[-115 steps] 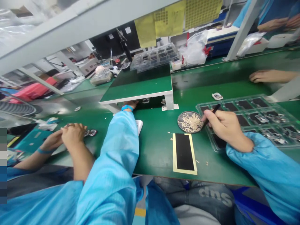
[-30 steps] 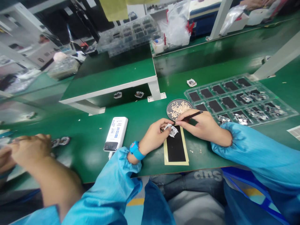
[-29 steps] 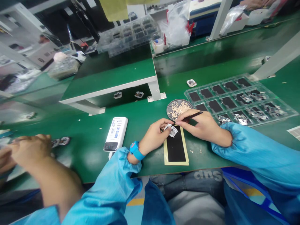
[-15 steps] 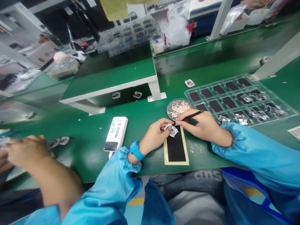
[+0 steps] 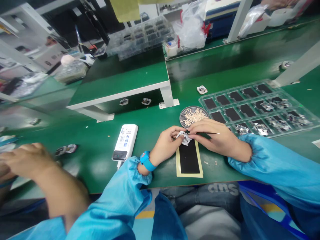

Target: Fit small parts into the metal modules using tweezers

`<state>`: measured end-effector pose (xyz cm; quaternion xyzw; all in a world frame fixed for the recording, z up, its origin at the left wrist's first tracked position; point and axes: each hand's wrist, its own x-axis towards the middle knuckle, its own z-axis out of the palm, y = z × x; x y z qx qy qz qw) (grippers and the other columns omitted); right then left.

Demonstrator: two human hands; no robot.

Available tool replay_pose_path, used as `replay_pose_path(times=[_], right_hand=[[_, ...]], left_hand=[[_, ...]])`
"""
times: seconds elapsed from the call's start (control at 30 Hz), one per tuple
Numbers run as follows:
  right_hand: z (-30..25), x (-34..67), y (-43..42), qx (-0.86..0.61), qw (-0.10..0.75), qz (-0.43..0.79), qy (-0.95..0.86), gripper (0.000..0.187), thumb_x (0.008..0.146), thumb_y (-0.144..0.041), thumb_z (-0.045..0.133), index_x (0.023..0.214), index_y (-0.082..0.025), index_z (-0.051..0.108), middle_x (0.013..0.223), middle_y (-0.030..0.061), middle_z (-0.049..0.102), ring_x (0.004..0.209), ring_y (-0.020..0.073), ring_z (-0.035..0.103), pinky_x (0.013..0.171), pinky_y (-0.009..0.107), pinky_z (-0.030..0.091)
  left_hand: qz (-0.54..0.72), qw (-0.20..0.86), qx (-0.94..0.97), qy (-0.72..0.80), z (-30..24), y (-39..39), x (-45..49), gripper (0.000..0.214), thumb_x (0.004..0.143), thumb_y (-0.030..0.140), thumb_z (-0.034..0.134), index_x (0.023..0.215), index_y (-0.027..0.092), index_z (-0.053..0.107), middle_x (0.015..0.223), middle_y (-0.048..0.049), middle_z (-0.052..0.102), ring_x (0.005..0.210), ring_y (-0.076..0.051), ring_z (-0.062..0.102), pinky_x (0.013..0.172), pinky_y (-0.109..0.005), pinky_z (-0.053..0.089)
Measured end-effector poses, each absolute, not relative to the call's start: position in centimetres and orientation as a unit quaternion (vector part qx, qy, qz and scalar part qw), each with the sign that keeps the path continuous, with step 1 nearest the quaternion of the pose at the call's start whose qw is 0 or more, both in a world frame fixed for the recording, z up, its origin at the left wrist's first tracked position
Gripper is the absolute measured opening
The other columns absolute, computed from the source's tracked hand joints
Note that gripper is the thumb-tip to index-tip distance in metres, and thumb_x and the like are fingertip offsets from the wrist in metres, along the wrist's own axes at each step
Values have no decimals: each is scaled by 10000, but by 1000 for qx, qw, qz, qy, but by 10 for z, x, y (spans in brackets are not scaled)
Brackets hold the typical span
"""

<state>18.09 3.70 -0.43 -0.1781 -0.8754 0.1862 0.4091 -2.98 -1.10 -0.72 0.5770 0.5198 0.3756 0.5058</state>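
Between thumb and fingers, my left hand (image 5: 167, 145) pinches a small white housing part (image 5: 186, 138) with metal and dark bits in it. My right hand (image 5: 212, 135) is closed on dark tweezers (image 5: 208, 134), whose tips meet the housing part near the left fingertips; the tips themselves are too small to make out. Below the part lies a black sheet with a yellowish backing (image 5: 190, 160). Just behind both hands sits a round grey perforated dish (image 5: 183, 116) with many tiny beige pieces (image 5: 194, 116).
A clear compartment tray (image 5: 250, 115) with similar parts lies at the right. A white power bank (image 5: 125, 142) stands left of my hands, near a green raised shelf (image 5: 120, 80). One loose housing (image 5: 202, 89) lies behind the dish. A co-worker's arm (image 5: 50, 176) is at far left.
My right hand has turned, and the tweezers now lie flatter, pointing across the housing part. My left hand still holds the part in about the same place. The view has shifted slightly.
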Motion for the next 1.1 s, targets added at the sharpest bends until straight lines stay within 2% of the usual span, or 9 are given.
replay_pose_path(times=[0.5, 0.73, 1.1], right_hand=[[2, 182, 32, -178, 409, 200, -873, 201, 920, -151, 651, 1097, -247, 666, 1149, 66, 737, 1065, 211, 700, 961, 392, 566], [6, 186, 35, -200, 480, 246, -818, 234, 849, -128, 732, 1038, -257, 684, 988, 51, 766, 962, 227, 728, 905, 409, 608], [4, 188, 40, -205, 448, 256, -832, 167, 869, -171, 721, 1015, -248, 696, 991, 45, 774, 958, 226, 735, 928, 405, 605]], left_hand=[[438, 532, 522, 502, -6, -11, -30, 279, 859, 276, 707, 1097, 135, 675, 902, -64, 747, 814, -160, 696, 746, -268, 530], [435, 510, 529, 520, -6, -11, -30, 280, 860, 270, 703, 1105, 136, 678, 904, -70, 750, 830, -172, 705, 753, -276, 537], [432, 500, 535, 527, -4, -12, -29, 282, 852, 248, 699, 1109, 138, 669, 925, -77, 746, 854, -180, 702, 766, -279, 535]])
